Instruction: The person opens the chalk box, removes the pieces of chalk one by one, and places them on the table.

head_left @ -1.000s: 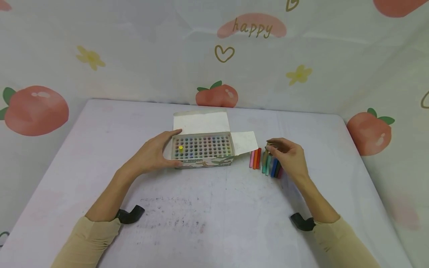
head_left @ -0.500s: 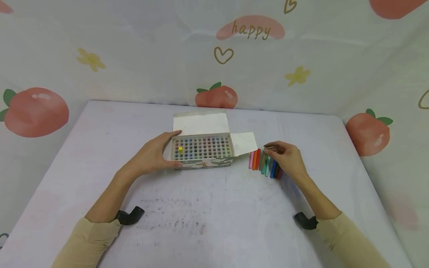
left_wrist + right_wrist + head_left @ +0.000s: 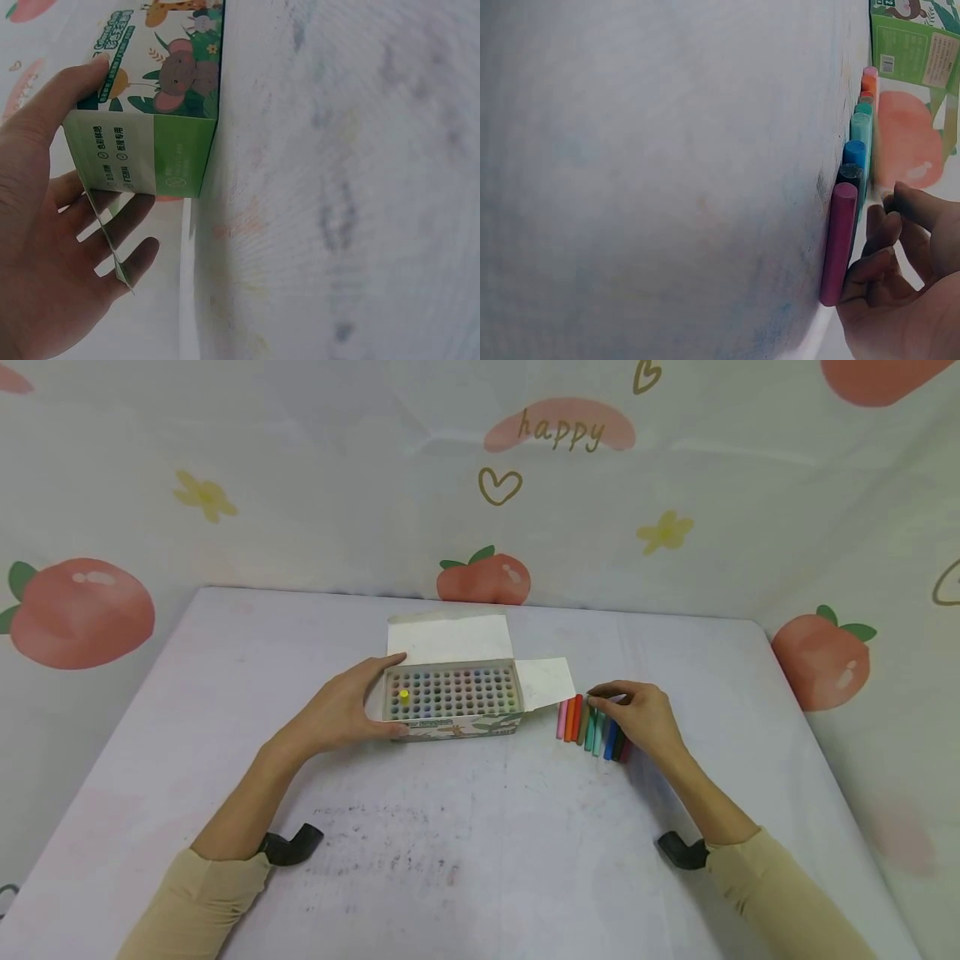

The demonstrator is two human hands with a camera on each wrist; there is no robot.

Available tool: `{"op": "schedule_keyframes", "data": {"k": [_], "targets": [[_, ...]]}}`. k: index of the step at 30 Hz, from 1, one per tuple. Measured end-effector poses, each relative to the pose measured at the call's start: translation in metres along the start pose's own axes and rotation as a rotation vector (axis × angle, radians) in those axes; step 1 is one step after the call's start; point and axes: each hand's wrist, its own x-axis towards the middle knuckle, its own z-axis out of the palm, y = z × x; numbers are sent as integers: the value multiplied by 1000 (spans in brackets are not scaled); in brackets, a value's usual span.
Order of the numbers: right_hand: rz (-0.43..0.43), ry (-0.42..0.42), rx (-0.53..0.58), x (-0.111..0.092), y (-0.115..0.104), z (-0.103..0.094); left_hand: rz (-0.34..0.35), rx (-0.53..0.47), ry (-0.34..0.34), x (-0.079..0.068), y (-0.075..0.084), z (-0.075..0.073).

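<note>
An opened cardboard chalk box [image 3: 465,727] stands on the table, its holder full of round holes facing up. One yellow chalk stick [image 3: 404,697] pokes out of a hole. My left hand [image 3: 341,703] grips the box's left end, thumb on the printed front [image 3: 169,71] and fingers toward the back. Right of the box lies a row of coloured chalk sticks. My right hand [image 3: 637,710] pinches the far end of an olive-brown chalk stick [image 3: 582,727] beside the red one [image 3: 577,718]. A magenta stick [image 3: 840,244] ends the row, by my curled fingers.
The box's back lid [image 3: 450,637] and right flap [image 3: 546,681] are folded out; the flap reaches close to the pink chalk [image 3: 562,720]. Smudges mark the white table cover [image 3: 390,843]. A fruit-printed cloth [image 3: 337,510] hangs behind.
My right hand has moved slightly left and lowered the olive-brown chalk from above the row to beside the red stick. My left hand stays on the box.
</note>
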Motion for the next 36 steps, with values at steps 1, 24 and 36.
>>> {"op": "schedule_keyframes", "data": {"k": [1, 24, 36], "targets": [[-2, 4, -3, 0, 0, 0, -1, -1, -1, 0, 0, 0], [-107, 90, 184, -15, -16, -4, 10, -10, 16, -4, -2, 2], [-190, 63, 318, -11, -44, 5, -1, -20, 14, 1, -1, 1]]}}
